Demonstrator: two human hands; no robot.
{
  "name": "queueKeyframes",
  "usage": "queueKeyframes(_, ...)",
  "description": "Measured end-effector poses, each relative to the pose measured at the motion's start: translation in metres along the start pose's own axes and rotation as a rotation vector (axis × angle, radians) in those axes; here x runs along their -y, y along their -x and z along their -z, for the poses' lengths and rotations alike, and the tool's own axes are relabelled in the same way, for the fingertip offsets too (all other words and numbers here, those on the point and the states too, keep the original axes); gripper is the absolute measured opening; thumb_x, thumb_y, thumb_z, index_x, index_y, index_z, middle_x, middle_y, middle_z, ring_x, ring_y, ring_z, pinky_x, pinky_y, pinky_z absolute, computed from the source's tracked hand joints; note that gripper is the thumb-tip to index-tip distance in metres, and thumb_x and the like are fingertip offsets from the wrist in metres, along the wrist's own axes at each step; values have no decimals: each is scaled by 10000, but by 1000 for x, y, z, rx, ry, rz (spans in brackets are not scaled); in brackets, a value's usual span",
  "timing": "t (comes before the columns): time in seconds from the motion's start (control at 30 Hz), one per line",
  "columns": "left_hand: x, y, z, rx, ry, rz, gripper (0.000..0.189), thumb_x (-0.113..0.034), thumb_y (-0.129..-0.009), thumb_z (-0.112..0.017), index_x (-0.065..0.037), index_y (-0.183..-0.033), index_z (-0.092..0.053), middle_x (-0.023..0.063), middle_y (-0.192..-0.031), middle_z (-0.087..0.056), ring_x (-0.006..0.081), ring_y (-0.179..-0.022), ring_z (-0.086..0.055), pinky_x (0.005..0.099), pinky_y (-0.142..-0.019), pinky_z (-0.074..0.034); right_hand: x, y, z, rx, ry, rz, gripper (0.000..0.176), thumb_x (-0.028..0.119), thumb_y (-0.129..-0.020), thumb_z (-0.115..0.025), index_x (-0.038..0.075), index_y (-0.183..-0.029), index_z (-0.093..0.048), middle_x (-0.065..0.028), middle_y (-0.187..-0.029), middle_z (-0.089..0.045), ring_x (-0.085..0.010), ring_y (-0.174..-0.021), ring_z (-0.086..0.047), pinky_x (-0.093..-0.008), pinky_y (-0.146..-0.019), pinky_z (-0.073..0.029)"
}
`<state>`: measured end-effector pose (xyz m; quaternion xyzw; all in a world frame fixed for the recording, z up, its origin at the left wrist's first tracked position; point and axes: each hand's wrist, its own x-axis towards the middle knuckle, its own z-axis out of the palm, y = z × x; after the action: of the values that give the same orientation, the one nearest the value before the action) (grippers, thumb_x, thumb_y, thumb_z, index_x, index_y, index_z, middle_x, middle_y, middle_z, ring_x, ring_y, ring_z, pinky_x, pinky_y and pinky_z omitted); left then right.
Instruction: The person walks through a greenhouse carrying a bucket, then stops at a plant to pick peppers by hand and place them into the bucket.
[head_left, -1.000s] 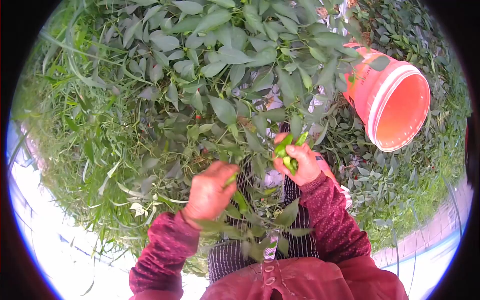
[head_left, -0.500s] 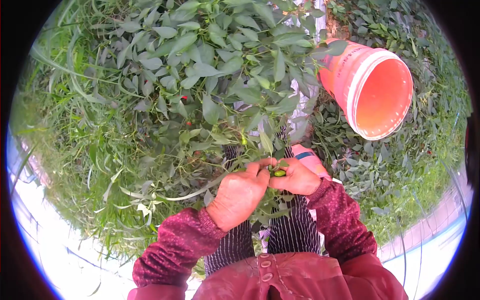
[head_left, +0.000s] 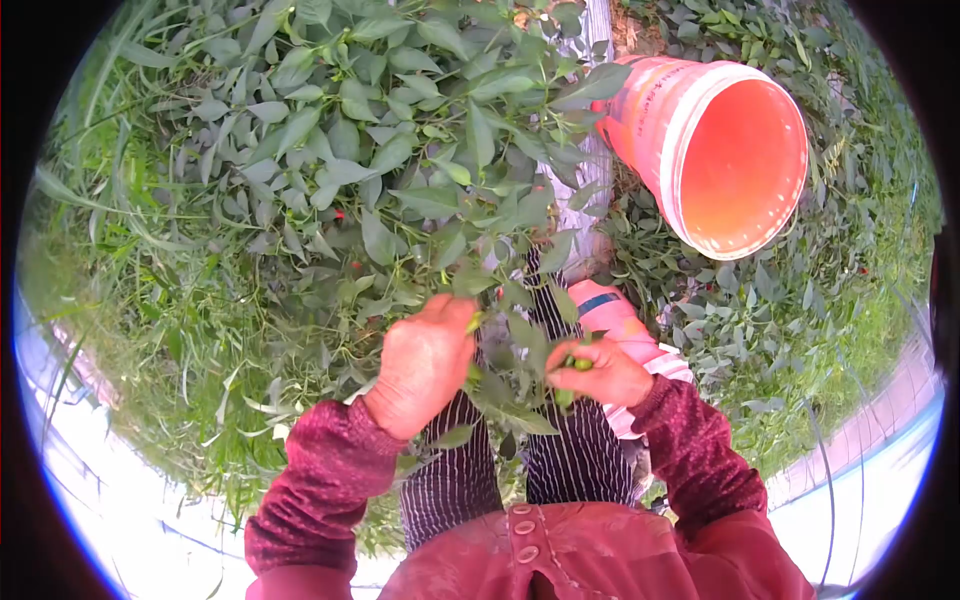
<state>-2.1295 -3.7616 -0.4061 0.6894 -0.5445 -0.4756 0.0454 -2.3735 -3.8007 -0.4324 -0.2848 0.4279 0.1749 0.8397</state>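
Note:
My right hand [head_left: 605,374] is closed around several small green chili peppers [head_left: 581,364], with one poking out below the fingers. My left hand [head_left: 420,358] reaches into the leaves of a pepper plant [head_left: 430,200], fingers pinched together. A yellow-green chili pepper [head_left: 474,323] shows at its fingertips, slightly blurred. Leaves hang between the two hands and hide part of what lies there. Further up the plant, a red pepper [head_left: 339,214] shows among the foliage.
An orange-pink bucket [head_left: 640,120] with a white rim leans at the upper right, its mouth facing me. Beneath the plants runs a pale plastic strip [head_left: 590,190]. Tall grass [head_left: 130,260] grows on the left. My striped trouser legs [head_left: 455,470] are below the hands.
My hands have moved apart: the left went left and slightly up into the plant, the right moved slightly right and down with the peppers. The bucket appears shifted left as the view moved.

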Motion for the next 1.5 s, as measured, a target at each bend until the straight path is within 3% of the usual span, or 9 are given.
queueKeyframes(0.23, -112, -60, -37, 14, 707, -186, 280, -76, -735, -581, -33, -1009, -542, 135, -945, -558, 292, -879, -575, 386, -729, -480, -45, 16, 65, -569, -421, 250, 274, 25, -806, -523, 37, -1079, -539, -56, -962, -586, -145, -797, -591, -260, -718, -501)
queueKeyframes(0.47, -217, -163, -78, -222, 809, -233, 468, -105, -721, -577, 6, -1150, -425, 235, -999, -496, 367, -912, -528, 430, -781, -446, -21, 62, 234, -596, -569, 406, 283, 169, -877, -423, 36, -1111, -509, -79, -1038, -558, -176, -876, -572, -277, -778, -485)
queueKeyframes(0.63, -145, -156, -70, -78, 769, -347, 308, -44, -739, -548, 4, -1043, -525, 169, -937, -585, 299, -780, -582, 352, -723, -487, 28, 34, 176, -921, -705, 374, 234, 175, -847, -565, 25, -1026, -554, -64, -886, -603, -141, -772, -578, -255, -672, -488)
queueKeyframes(0.83, -27, -102, -23, -80, 699, -149, 214, 27, -752, -473, -1, -920, -602, 95, -800, -636, 119, -772, -592, 242, -680, -477, 19, 23, 127, -623, -769, 422, 166, 155, -824, -608, 39, -934, -565, -85, -836, -607, -151, -713, -559, -266, -630, -469)
queueKeyframes(1.0, 34, -75, 9, 40, 46, 202, 243, -14, -724, -521, -13, -953, -603, 126, -912, -640, 208, -820, -617, 302, -751, -482, 21, 44, 157, -692, -1055, 475, 152, 215, -839, -603, 82, -892, -555, -63, -905, -605, -147, -754, -575, -275, -664, -492)
queueKeyframes(1.1, 54, -71, -12, -44, -251, 194, 418, -127, -708, -595, 3, -1099, -526, 182, -1132, -551, 289, -1045, -536, 384, -906, -408, 51, 43, 178, -768, -1270, 670, 343, 243, -850, -582, 4, -1068, -471, -176, -1143, -499, -283, -1084, -505, -378, -858, -481)
queueKeyframes(1.2, 53, -75, -33, 296, -517, 163, 830, -394, -689, -635, 19, -1313, -278, 208, -1341, -336, 348, -1288, -240, 485, -1063, -127, 43, 41, 202, -658, -1209, 580, 405, 235, -873, -544, -36, -1141, -406, -218, -1257, -402, -337, -1206, -387, -431, -955, -407)
queueKeyframes(1.33, 59, -88, -57, 254, -506, 42, 838, -474, -658, -657, -33, -1299, -348, 150, -1277, -435, 300, -1240, -318, 528, -1035, -145, 30, 41, 200, -718, -1138, 612, 553, 220, -896, -499, -35, -1308, -233, -242, -1364, -263, -339, -1252, -322, -406, -985, -374)
queueKeyframes(1.5, 59, -97, -62, 485, -599, 112, 605, -446, -686, -641, -146, -1191, -494, 83, -1037, -598, 286, -1014, -507, 544, -939, -247, -12, 61, 171, -612, -1215, 757, 278, 226, -900, -492, 7, -1072, -492, -166, -1126, -559, -255, -1053, -540, -352, -820, -477)
